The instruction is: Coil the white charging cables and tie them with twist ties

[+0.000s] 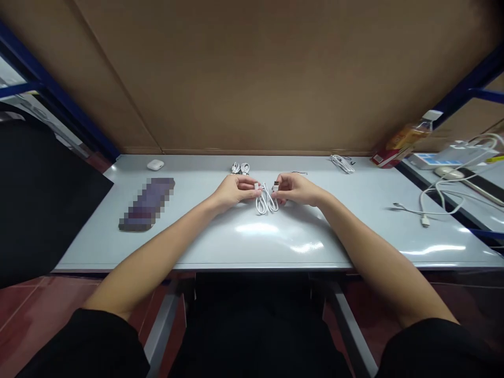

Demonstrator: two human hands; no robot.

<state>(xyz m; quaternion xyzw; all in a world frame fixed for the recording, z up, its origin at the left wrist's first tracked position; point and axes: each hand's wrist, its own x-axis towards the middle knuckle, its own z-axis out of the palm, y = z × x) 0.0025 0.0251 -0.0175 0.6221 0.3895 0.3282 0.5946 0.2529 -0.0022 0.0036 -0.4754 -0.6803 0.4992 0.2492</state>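
A white USB cable (261, 205), gathered in loops, hangs between my two hands just above the table. The fingers of my left hand (238, 190) pinch one white end of it. My right hand (294, 189) grips the other end, where a USB plug (276, 185) sticks up from the fingertips. Just beyond my left hand lies a coiled white cable bundle (240, 168). A thin dark tie (300, 172) rests on the table behind my right hand.
A blurred-out flat dark object (147, 205) and a white earbud case (155, 165) lie at left. At right are a coiled cable (342, 163), a loose white cable (444, 212) and a bottle (409, 137) beside a red box. A cardboard wall (252, 79) stands behind the table (220, 247).
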